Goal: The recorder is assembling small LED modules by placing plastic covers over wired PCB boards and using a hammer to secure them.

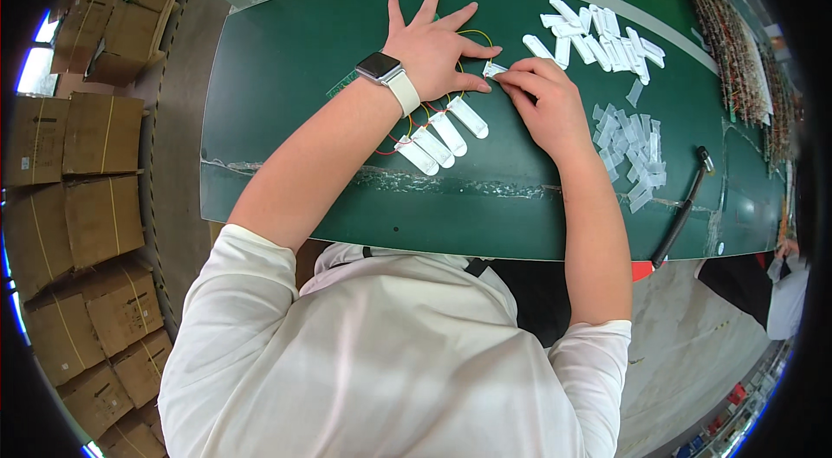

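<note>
I record one head-worn fisheye view, facing steeply down, close over left hand (427, 52), right hand (552, 104) and desk (290, 51).

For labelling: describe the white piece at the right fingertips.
On the green tabletop, find the right hand. A white piece sits at its fingertips. Unlike the four white pieces in a row or the white pile, that hand touches it.

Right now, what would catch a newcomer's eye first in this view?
Probably the left hand, splayed at upper centre, wearing a dark-faced watch. Beside it, the right hand holds a small white piece. Farther right lie heaped white casings and, lower in the picture, translucent strips.
</note>
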